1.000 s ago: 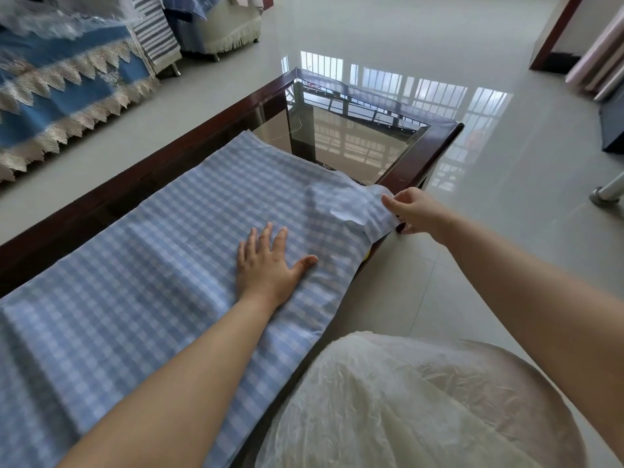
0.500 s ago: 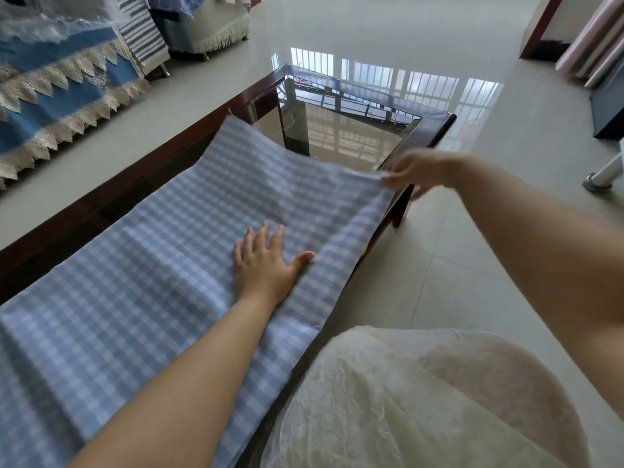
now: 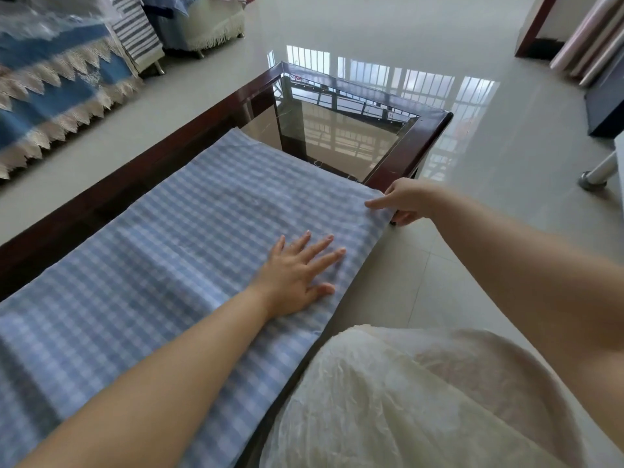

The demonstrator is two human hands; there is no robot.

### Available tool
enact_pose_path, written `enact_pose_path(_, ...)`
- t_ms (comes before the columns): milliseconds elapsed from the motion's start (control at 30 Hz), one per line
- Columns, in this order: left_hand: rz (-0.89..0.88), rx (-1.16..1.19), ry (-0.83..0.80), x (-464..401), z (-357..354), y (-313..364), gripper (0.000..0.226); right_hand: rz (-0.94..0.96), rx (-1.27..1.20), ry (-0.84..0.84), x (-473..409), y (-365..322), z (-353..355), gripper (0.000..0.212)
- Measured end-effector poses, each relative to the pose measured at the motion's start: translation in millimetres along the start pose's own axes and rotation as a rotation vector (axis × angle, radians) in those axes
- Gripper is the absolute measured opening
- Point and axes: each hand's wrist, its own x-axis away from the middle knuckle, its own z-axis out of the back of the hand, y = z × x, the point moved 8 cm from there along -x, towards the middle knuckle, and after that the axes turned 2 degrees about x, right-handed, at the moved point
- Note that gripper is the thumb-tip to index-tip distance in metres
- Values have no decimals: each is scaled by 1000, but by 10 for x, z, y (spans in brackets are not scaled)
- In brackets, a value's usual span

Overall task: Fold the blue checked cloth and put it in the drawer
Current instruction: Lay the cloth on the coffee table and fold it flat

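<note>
Glossy pale floor tiles (image 3: 388, 35) are filling the room in the head view, mirroring a barred window beyond a low rectangular coffee table with a dark red-brown wooden frame and a glass top (image 3: 429, 130). Lying spread flat over the near part of that table is the blue and white checked cloth (image 3: 162, 251), its far edge crossing the glass and its near edge hanging just over the table's near rail. The person's left hand (image 3: 297, 275) is resting palm down on the cloth near the table's near right side, fingers spread wide and flat, thumb out toward the cloth's edge. The right hand (image 3: 405, 201) is sitting at the cloth's far right corner, just beside the table's right rail, with the forefinger lying along the top of the fabric and the other fingers curled under the edge, pinching that corner. Below the table's near edge a crinkled cream-white garment (image 3: 422, 400) is covering the person's lap. Left of the table a blue sofa cover with a cream lace zigzag trim (image 3: 50, 96) is draping down to the floor. Right of the table a metal furniture leg (image 3: 601, 170) is standing on the tiles.
</note>
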Motion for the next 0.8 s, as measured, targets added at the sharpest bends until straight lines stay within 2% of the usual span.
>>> enact_pose_path(33, 39, -21, -100, -34, -70, 2, 62, 55, -19, 67, -7, -39, 9, 39)
enact_pose_path(100, 93, -56, -177, -72, -126, 49, 60, 149, -68, 297, 1, -31, 72, 28)
enact_pose_path(167, 120, -43, -180, -78, -148, 101, 56, 45, -279, 430, 25, 221, -6, 31)
enact_pose_path(200, 134, -33, -169, -78, -154, 105, 54, -72, -541, 404, 65, 365, -147, 36)
enact_pose_path(233, 150, -21, -161, -75, -163, 100, 52, -179, -842, 307, 87, 450, -365, 40)
enact_pose_path(267, 167, -3, -156, -65, -164, 96, 50, -238, -1063, 185, 132, 435, -571, 44)
enact_pose_path(300, 184, 21, -144, -55, -153, 94, 48, -257, -1178, 93, 207, 371, -699, 49)
enact_pose_path(367, 216, 72, -113, -13, -122, 104, 49, -257, -1153, 19, 353, 281, -850, 48)
enact_pose_path(433, 257, 124, -100, 87, -99, 106, 51, -247, -1051, 4, 499, 213, -949, 38)
enact_pose_path(567, 424, 168, -99, 372, -106, -33, 56, -140, -991, 110, 745, -36, -927, 14)
enact_pose_path(733, 719, 176, -115, 825, -99, -382, 64, -329, -1091, -1, 941, -175, -1198, 5)
enact_pose_path(800, 728, 179, -106, 937, -73, -420, 65, -347, -1174, -2, 1023, -232, -1199, 22)
